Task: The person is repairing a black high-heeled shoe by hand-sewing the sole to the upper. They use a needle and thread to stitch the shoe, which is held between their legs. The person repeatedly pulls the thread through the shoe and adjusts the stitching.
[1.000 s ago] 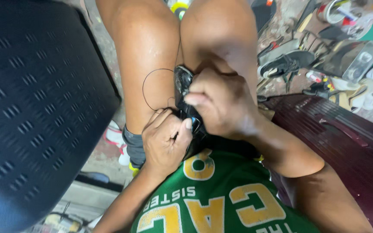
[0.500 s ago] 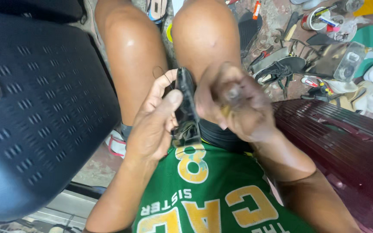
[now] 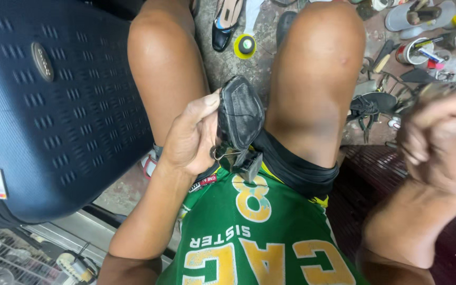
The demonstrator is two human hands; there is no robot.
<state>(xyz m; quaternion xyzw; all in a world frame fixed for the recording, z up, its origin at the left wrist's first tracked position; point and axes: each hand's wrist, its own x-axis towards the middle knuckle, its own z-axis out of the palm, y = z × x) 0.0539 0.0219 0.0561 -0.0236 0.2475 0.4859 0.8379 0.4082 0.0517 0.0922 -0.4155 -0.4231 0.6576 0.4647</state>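
My left hand grips a black shoe between my bare knees, thumb along its left edge, the textured sole turned up toward me. The heel block points down at my green shirt. A bent metal wire or hook sticks out beside the heel. My right hand is pulled well away to the right, clenched in a fist and blurred. What the fist holds cannot be made out. A thin thread rises from the shoe's toe.
A large dark blue hard suitcase fills the left side. On the floor ahead lie a black high-heeled shoe, a yellow spool, black sandals, a tin of tools and a grey sandal. A dark red surface sits at lower right.
My right hand has left the shoe and swung out far to the right. The left hand keeps hold of the shoe, whose sole now faces up.
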